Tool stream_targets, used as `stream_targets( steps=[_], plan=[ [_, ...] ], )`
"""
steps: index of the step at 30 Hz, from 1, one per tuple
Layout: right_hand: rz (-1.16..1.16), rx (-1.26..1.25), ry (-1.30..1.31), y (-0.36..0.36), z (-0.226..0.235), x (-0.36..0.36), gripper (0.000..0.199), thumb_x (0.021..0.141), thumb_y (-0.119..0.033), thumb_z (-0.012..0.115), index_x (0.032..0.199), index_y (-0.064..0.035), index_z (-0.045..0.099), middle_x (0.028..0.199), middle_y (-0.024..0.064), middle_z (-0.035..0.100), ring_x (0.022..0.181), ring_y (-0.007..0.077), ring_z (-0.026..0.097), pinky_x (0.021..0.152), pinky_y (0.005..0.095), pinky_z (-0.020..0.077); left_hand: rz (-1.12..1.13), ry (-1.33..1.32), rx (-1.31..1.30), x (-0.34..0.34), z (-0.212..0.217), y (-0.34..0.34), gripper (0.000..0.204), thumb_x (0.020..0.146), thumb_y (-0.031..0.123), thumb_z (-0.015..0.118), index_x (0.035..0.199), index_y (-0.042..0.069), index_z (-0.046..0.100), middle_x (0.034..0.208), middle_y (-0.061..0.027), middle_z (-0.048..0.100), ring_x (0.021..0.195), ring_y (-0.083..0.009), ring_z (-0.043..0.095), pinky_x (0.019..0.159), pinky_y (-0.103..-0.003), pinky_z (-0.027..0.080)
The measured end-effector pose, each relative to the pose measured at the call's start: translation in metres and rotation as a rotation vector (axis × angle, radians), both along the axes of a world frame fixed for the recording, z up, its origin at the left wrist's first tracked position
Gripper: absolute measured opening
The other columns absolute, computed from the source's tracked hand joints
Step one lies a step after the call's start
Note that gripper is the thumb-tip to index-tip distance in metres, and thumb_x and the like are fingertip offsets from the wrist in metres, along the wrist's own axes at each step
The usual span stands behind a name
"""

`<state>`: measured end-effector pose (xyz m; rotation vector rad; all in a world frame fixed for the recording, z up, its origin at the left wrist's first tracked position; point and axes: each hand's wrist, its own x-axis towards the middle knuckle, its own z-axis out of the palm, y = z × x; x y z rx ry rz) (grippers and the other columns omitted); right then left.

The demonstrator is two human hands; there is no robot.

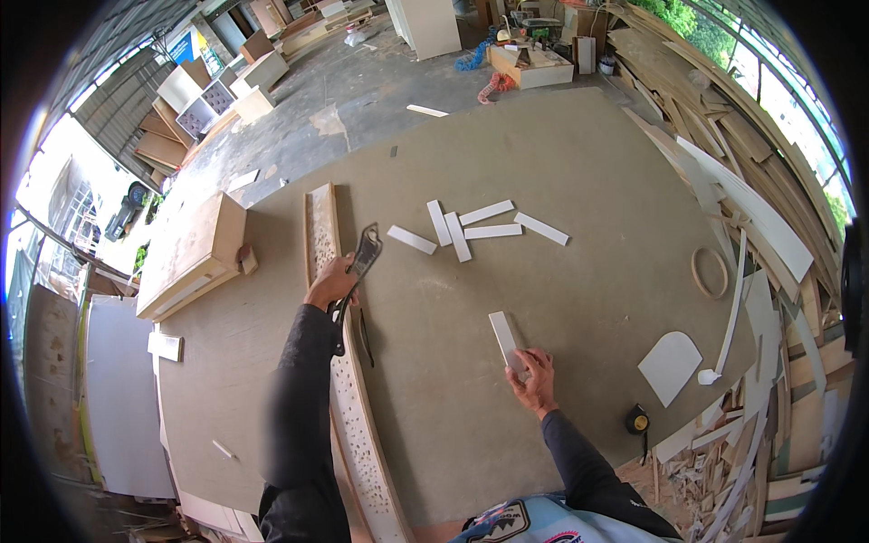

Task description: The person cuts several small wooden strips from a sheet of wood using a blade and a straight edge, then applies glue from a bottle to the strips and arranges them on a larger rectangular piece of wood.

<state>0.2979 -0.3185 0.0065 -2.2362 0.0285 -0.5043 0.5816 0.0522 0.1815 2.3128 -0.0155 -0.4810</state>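
Pinching one white strip (502, 335) by its near end between thumb and fingers: right hand (532, 378), toward the near middle of the table (561, 154); cannot tell if the strip touches the tabletop. Left hand (333, 282) is wrapped around one dark tool (364, 256), over one long speckled board (358, 434). Six loose strips (493, 232) lie in a cluster beyond the held one. Also one box (199, 253), one ring (722, 274), one tape measure (637, 420), one round-topped white piece (671, 366). Held strip: far end points away from the person, long axis leaning slightly left. Loose strips: two steep, two slanting down to the right, one rising to the right, one nearly crosswise. Tool's head points away, leaning right.
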Motion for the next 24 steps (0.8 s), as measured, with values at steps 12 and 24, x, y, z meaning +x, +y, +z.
stream_targets(
  steps=[12,24],
  plan=[
    [0.103,0.134,0.142,0.055,0.026,-0.030,0.044,0.084,-0.036,0.076,0.117,-0.0069,0.068,0.100,0.0066,0.062,0.084,0.0248,0.058,0.087,0.0405,0.0446,0.237,-0.103,-0.234,-0.144,0.058,-0.028,0.066,0.091,0.003,0.050,0.156,0.006,0.041,0.067,-0.0095,0.065,0.052,-0.0184,0.066,0.052,-0.034,0.056],
    [0.372,-0.058,0.233,0.271,0.004,-0.091,0.048,0.082,-0.025,0.077,0.121,-0.0016,0.061,0.108,0.0128,0.057,0.104,0.0298,0.057,0.094,0.0490,0.0375,0.348,0.071,0.102,-0.492,0.074,0.026,0.067,0.088,-0.001,0.051,0.154,0.000,0.038,0.066,-0.0209,0.065,0.052,-0.0235,0.068,0.060,-0.038,0.057]
  ],
)
